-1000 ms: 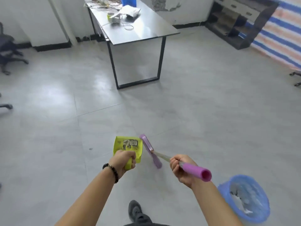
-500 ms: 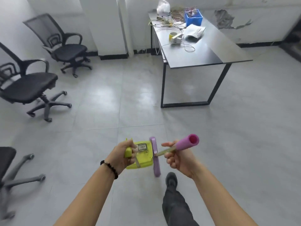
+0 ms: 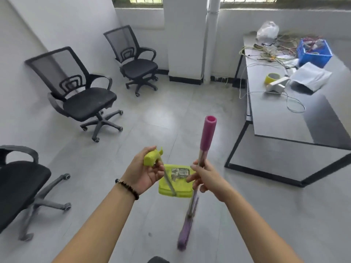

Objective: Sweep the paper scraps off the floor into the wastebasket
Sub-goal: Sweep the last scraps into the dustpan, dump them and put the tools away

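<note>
My left hand (image 3: pixel 144 172) grips the lime-green handle of a dustpan (image 3: pixel 175 184), whose pan hangs below it above the grey floor and carries a barcode label. My right hand (image 3: pixel 206 176) is closed around the thin shaft of a broom (image 3: pixel 208 135) just under its pink foam grip. The broom stands nearly upright, its purple head (image 3: pixel 185 235) blurred near the floor between my arms. No wastebasket and no paper scraps show in this view.
Two black mesh office chairs (image 3: pixel 83 95) (image 3: pixel 136 61) stand at the left and back, a third (image 3: pixel 20 185) at the left edge. A grey desk (image 3: pixel 296 118) on a black frame, with cables, tape and a blue bin (image 3: pixel 314 53), fills the right. A white pillar (image 3: pixel 185 38) stands behind.
The view has swung left, so the blue wastebasket has left the frame and the chairs have come in. The broom has tipped up from slanting to nearly upright. Both hands kept their hold.
</note>
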{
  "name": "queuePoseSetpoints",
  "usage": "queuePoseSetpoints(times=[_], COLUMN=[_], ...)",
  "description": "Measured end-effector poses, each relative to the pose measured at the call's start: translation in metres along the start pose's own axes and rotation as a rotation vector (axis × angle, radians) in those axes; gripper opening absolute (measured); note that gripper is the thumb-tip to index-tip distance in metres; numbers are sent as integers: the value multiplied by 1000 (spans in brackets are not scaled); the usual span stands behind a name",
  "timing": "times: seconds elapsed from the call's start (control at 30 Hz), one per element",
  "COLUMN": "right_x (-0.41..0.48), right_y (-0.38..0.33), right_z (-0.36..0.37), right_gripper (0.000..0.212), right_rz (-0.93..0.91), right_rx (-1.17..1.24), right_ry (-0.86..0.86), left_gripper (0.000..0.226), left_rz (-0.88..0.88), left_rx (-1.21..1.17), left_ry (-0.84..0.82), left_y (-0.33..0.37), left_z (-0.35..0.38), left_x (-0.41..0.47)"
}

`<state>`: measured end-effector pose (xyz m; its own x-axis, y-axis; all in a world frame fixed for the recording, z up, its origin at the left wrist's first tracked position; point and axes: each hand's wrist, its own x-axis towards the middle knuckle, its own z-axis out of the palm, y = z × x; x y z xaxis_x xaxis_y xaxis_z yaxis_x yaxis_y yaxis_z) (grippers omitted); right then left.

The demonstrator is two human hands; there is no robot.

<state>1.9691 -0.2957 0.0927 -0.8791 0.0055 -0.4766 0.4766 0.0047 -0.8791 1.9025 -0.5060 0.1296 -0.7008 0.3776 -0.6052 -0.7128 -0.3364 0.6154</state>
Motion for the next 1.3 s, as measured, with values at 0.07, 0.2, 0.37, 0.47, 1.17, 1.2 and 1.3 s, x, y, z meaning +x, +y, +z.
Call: queuePoseSetpoints(times=[0.07, 0.2, 0.37, 0.47, 1.17, 1.2, 1.3], right_x=[42, 129, 248, 312, 783, 807, 872], right_y=[-21, -61, -129, -181, -447, -466, -515], right_z=[-9, -23, -44, -56, -229, -235, -250], right_gripper=[18, 18, 17, 16, 19, 19, 17], right_rz=[-27, -29, -16, -19, -146, -152, -169], right_rx=[-94, -161, -197, -228, -138, -142, -144], right_ry=[41, 93, 191, 282, 459, 462, 477], left_gripper=[32, 14, 18, 17, 51, 44, 21], left_rz=[35, 61, 192, 301, 745, 738, 677], left_rx=[-27, 29, 344, 525, 1086, 1067, 901], left_ry=[13, -37, 32, 143, 338, 330, 274], left_y=[23, 75, 158, 218, 577, 598, 658], left_z=[9, 18, 39, 52, 158, 163, 182], left_x=[37, 123, 242, 308, 751, 766, 808])
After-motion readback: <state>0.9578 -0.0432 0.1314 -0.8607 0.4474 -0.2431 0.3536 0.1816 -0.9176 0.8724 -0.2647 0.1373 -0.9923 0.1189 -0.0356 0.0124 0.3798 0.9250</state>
